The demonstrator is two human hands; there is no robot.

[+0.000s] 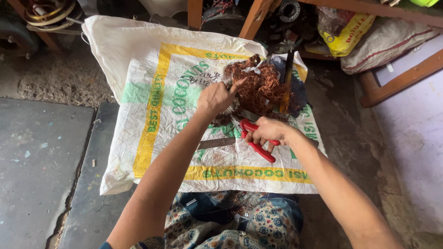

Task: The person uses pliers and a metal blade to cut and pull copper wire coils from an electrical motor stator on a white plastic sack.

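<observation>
The left hand (pixel 216 97) is pinching a tangle of copper wire (pixel 258 87) lying far on the white sack (pixel 138 60); the right hand (pixel 267 131) is squeezing red-handled cutters (pixel 256 138) nearby.

On the sack (pixel 152 69) lies the wire tangle (pixel 260 85), pliers (pixel 256 138) just in front, a flat blade (pixel 217 143) to their left.

Copper wire tangle (pixel 260 87): bare metal, reddish, dull sheen. Cutter handles (pixel 258 140): glossy red plastic. Sack (pixel 152 92): woven plastic, matt w/ printed ink. Floor (pixel 41 152): rough grey concrete. Frame (pixel 401 80): wood, worn
</observation>
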